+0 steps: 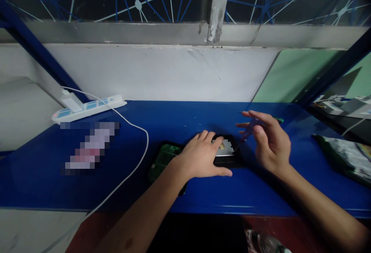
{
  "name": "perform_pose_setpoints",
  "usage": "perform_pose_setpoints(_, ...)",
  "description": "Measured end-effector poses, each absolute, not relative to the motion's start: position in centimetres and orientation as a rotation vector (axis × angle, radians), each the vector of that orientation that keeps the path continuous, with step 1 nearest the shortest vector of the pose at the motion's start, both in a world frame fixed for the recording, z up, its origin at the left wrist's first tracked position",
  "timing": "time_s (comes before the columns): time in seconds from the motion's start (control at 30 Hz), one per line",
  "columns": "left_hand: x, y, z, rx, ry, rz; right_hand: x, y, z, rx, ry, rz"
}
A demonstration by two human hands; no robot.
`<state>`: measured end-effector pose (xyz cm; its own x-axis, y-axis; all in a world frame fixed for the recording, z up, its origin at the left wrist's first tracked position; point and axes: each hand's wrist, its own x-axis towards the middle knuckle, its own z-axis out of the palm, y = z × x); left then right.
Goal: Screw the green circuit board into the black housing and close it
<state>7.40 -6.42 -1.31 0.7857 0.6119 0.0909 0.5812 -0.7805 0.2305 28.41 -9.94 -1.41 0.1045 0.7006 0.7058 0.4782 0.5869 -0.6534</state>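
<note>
Below the front edge of the blue bench [124,195], a clear plastic item [269,243] is partly in view. Past that edge, right of the bench's middle, a black device housing [227,162] with a silver metal plate [227,151] lies under the left hand [201,156], its fingers close together and laid flat, the thumb stretched out along the front. The right hand [272,145] pinches the clear purple handle of a screwdriver [249,128] between thumb and fingers, the other fingers loosely spread; the tip meets the housing's right end, though the exact contact is too dim to tell. The step seems to be work on a fastener there: best to bear down with the left palm, keep the shaft in line with the fastener and turn without slanting. A green circuit board [165,161] sits just left, partly behind the forearm. Small pale bits [199,124], perhaps screws, lie loose beyond and deserve care against stray knocks. Near the back left corner stands a white power strip [106,103]; behind rise a white wall panel [174,73], a green board [278,75] and dark, line-patterned windows [162,0].
</note>
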Motion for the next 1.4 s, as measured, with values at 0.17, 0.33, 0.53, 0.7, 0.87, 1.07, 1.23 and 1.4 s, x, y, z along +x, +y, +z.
perform_pose_setpoints(0.17, 7.41, -6.48, -1.31, 2.785, 0.946, 0.244, 28.4, -10.06, -1.32, -1.045, -1.524, 0.21)
perform_pose_setpoints(0.33, 7.44, -6.51, -1.4, 2.798, 0.96, 0.26, 28.18, -9.99, -1.39, -1.048, -1.533, 0.172)
perform_pose_setpoints(0.53, 7.39, -6.49, -1.23, 2.79, 0.962, 0.239, 28.67, -9.53, -1.6, -1.017, -1.551, 0.024)
perform_pose_setpoints(0.7, 7.39, -6.46, -1.2, 2.808, 0.958, 0.226, 28.77, -9.67, -1.55, -0.992, -1.585, 0.108)
perform_pose_setpoints(0.87, 7.41, -6.44, -1.23, 2.804, 0.96, 0.227, 28.38, -9.89, -1.57, -1.029, -1.568, 0.159)
perform_pose_setpoints(1.07, 7.36, -6.48, -1.13, 2.76, 0.967, 0.215, 28.73, -9.54, -1.69, -1.019, -1.552, 0.033)
perform_pose_setpoints(1.23, 7.32, -6.46, -1.33, 2.773, 0.957, 0.226, 28.83, -9.68, -1.36, -0.987, -1.59, 0.052)
perform_pose_setpoints(1.4, 7.33, -6.38, -1.31, 2.794, 0.953, 0.2, 28.58, -9.93, -1.31, -0.979, -1.593, 0.129)
